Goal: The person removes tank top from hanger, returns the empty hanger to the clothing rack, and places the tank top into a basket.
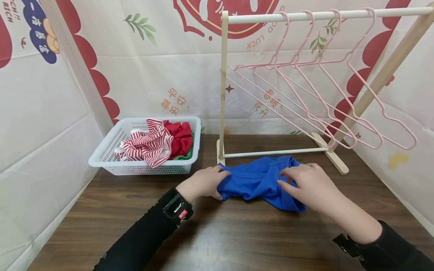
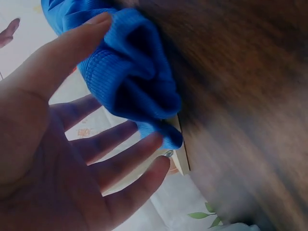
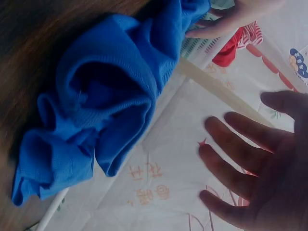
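Note:
A crumpled blue garment (image 1: 259,178) lies on the brown table in front of the rack, its ribbed openings (image 3: 110,89) facing the right wrist camera. At its left end is my left hand (image 1: 205,183), and in the left wrist view the fingers (image 2: 127,171) are extended and spread, with the thumb against the cloth. My right hand (image 1: 310,184) is by the garment's right end. The right wrist view shows that hand's fingers (image 3: 231,168) spread and apart from the cloth, with nothing in them.
Behind the garment stands a wooden rack (image 1: 222,86) with several pink hangers (image 1: 306,94) on its top bar. To the left, a white plastic basket (image 1: 113,165) holds a red-and-white striped cloth (image 1: 149,145), a red cloth (image 1: 181,137) and something green. Printed fabric walls enclose the table.

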The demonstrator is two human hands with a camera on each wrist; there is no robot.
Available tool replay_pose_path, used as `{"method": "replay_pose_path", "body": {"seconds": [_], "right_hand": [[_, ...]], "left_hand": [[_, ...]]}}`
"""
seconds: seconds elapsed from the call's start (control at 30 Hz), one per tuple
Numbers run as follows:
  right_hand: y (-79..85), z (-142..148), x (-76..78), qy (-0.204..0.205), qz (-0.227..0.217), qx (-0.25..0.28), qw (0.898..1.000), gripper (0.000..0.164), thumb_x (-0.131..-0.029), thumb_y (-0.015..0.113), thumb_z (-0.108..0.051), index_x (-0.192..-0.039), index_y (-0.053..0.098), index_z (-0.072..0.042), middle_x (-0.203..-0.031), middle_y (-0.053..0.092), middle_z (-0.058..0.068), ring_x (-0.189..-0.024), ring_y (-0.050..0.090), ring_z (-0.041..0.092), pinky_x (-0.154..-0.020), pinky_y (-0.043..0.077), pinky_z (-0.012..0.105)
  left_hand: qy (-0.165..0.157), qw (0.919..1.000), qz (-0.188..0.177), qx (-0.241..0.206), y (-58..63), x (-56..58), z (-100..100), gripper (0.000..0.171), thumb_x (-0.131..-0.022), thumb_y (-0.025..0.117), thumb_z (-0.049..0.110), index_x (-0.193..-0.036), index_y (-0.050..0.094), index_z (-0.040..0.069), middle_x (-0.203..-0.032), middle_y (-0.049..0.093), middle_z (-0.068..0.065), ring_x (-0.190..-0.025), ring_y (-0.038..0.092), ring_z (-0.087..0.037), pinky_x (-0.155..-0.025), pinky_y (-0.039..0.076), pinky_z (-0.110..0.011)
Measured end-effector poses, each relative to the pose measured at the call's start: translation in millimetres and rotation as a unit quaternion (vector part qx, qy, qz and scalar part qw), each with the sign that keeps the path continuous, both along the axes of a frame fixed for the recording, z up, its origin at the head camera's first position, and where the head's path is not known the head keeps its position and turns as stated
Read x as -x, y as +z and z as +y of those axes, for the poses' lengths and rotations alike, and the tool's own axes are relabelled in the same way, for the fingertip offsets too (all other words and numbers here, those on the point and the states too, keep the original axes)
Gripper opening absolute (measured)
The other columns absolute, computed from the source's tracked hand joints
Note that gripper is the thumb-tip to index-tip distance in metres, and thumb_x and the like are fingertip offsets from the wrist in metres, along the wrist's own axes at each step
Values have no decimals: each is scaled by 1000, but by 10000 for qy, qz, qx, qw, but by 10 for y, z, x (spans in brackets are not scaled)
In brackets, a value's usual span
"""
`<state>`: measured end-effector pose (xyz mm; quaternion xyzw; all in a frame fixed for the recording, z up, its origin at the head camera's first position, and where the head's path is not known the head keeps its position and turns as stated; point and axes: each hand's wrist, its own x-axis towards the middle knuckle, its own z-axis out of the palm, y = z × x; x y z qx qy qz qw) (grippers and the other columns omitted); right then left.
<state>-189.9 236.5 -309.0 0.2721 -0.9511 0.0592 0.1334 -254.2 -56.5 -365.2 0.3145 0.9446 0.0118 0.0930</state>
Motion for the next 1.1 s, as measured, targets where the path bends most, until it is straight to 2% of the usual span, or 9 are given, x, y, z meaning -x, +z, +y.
{"method": "replay_pose_path", "body": {"seconds": [0.13,0.23,0.4,0.5,0.6,0.73,0.9,1.0,1.1], "right_hand": [[-27,-17,3,33,-642,-322,9974,27,-90,68,-37,-104,71,-14,-73,58,-15,-74,59,10,-81,44,56],[-39,-25,3,63,-867,-493,9950,33,-90,67,-40,-108,70,-13,-73,58,-15,-73,58,9,-80,46,54],[-56,-18,-7,88,-1035,-565,9930,39,-90,66,-44,-111,69,-12,-73,58,-15,-72,58,7,-81,46,53],[-57,-10,-17,118,-1070,-569,9926,39,-90,65,-46,-110,69,-13,-75,60,-15,-74,60,8,-81,46,54],[-47,-3,-19,147,-1062,-560,9927,37,-91,65,-45,-109,70,-14,-77,61,-14,-76,61,9,-81,46,55],[-40,8,-5,152,-1015,-512,9934,33,-91,66,-42,-108,70,-14,-77,61,-14,-74,60,9,-78,48,50],[-22,24,28,43,-1112,-328,9932,32,-91,67,-39,-108,70,-12,-80,62,-10,-72,59,9,-68,50,40],[-16,25,53,-100,-1193,-171,9927,32,-92,66,-38,-108,69,-10,-82,62,-8,-74,59,10,-67,50,38],[-4,16,79,-229,-1223,16,9922,33,-92,65,-36,-110,68,-9,-86,64,-6,-78,62,14,-69,51,41]], "left_hand": [[37,9999,-88,73,-36,-3,11,79,-76,82,45,-142,47,19,-136,49,-10,-115,57,-26,-89,51,-41],[45,9999,21,149,-56,-7,30,74,-76,82,44,-138,49,19,-130,50,-11,-106,60,-25,-85,52,-39],[-67,9986,382,372,-67,-19,57,45,-85,76,34,-121,60,14,-114,58,-10,-89,64,-19,-75,54,-34],[-73,9979,453,467,-62,-23,58,26,-91,70,28,-111,65,13,-103,63,-8,-84,63,-17,-70,54,-34],[73,9984,413,382,-57,-9,48,16,-94,65,26,-105,65,14,-93,64,-3,-82,62,-16,-68,52,-35],[448,9980,456,-22,-32,18,26,12,-94,63,26,-97,63,15,-84,62,0,-75,59,-16,-63,50,-36],[921,9901,359,-992,43,27,-9,13,-96,59,26,-90,59,14,-75,55,0,-69,54,-17,-60,45,-32],[1121,9792,284,-1665,82,14,-34,14,-96,57,26,-91,58,13,-75,54,-1,-71,53,-17,-63,44,-32],[1441,9598,153,-2405,109,-7,-52,15,-98,54,26,-96,55,11,-77,54,-3,-72,54,-19,-64,45,-33]]}}
